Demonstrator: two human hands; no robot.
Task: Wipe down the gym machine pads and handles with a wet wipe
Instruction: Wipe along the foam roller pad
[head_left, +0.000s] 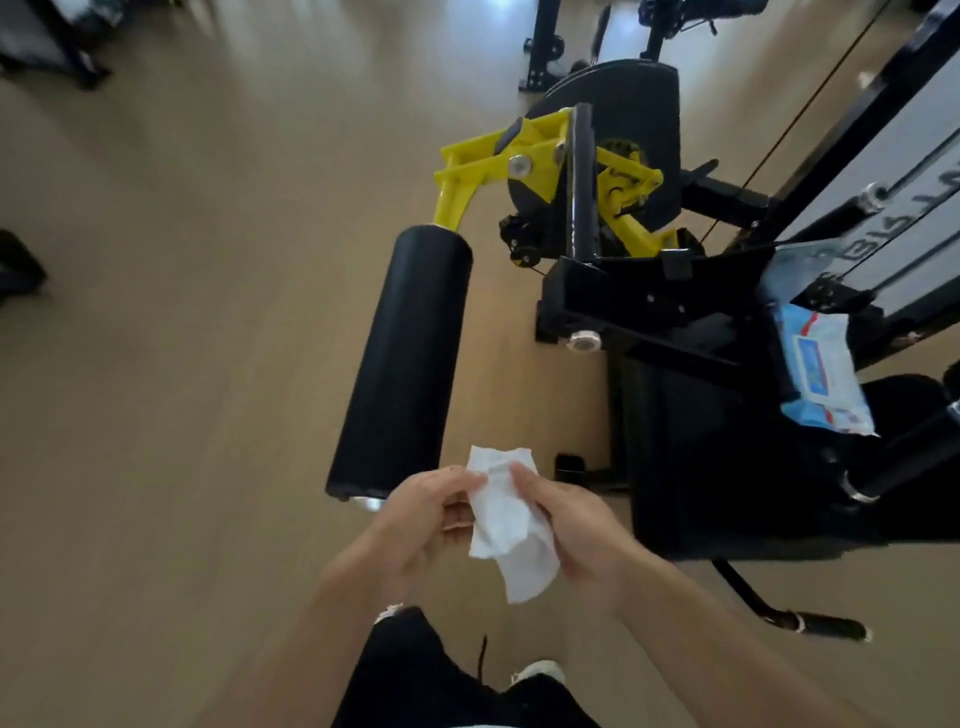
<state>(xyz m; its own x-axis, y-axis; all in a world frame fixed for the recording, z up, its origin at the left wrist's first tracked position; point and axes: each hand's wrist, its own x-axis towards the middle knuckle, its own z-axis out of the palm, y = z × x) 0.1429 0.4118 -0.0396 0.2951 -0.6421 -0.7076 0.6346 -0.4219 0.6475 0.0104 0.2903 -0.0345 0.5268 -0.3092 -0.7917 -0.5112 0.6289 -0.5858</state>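
A crumpled white wet wipe (506, 525) hangs between both my hands in front of me. My left hand (421, 525) pinches its left edge and my right hand (566, 525) grips its right side. Just beyond my hands lies a long black cylindrical roller pad (402, 358) on a yellow arm (483, 166) of the gym machine. The machine's black seat pad (727, 467) is to the right. Neither hand touches the machine.
A blue-and-white pack of wipes (821, 374) lies on the seat at the right. The black machine frame and weight stack (857, 171) stand at the back right, a black handle (826, 626) sticks out low right. Other equipment stands at the far edges of the beige floor.
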